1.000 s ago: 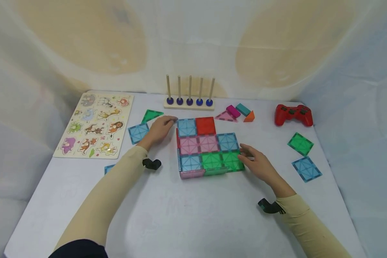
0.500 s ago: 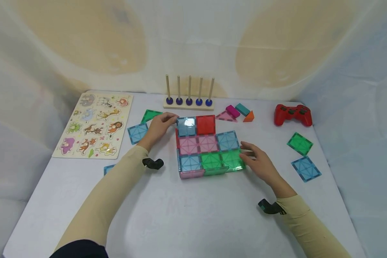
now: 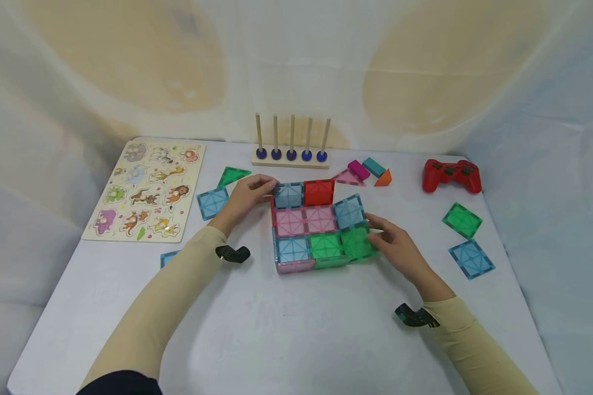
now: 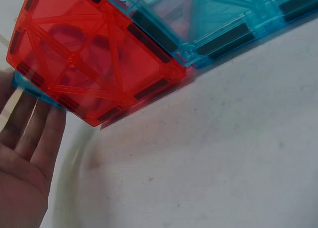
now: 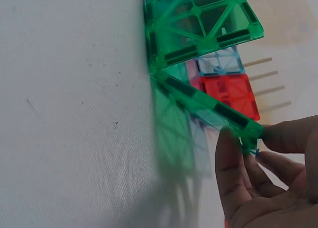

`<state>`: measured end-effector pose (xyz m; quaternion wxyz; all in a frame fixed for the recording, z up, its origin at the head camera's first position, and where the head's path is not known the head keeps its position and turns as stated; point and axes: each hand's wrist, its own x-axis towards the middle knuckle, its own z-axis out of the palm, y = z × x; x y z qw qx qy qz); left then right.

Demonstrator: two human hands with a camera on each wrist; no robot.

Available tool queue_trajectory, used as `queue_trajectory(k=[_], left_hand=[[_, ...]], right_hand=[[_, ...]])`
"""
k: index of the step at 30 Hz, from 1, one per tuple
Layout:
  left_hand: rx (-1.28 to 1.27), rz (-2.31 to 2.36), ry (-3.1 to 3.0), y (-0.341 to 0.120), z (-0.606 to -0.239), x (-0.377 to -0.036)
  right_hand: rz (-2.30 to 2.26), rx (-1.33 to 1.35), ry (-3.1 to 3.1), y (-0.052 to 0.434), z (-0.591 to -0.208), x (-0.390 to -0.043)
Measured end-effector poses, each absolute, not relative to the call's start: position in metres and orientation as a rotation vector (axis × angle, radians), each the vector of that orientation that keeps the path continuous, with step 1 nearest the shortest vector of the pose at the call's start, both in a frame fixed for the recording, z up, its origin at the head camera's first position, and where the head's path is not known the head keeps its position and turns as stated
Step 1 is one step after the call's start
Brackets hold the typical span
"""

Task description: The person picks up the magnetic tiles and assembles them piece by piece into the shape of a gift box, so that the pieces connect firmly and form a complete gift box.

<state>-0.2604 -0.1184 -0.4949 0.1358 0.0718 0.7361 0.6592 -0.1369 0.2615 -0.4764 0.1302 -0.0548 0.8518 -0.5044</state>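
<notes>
A low block of magnetic tiles stands mid-table, with blue, red, pink and green squares on top. At its back left corner my left hand holds the edge of a blue tile, joined to a red tile. In the left wrist view, fingers reach that tile's edge beside an upright red tile. My right hand pinches the outer edge of a green tile between thumb and fingers. This tile slopes, and a blue tile beside it is tilted too.
Loose blue and green tiles lie to both sides. Behind are a peg stand, small blocks and a pink triangle tile. An animal puzzle board lies left, a red game controller right.
The right-hand green and blue tiles have tipped, their outer side rising with my right hand. The back blue and red tiles have also shifted in tilt. Both hands keep nearly the same places.
</notes>
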Motion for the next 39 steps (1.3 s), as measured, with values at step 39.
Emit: queue_trajectory(k=[39], left_hand=[[0.22,1.902,1.999,-0.119,-0.492,-0.242]], right_hand=[[-1.449,-0.375,2.358,0.241,-0.478,-0.139]])
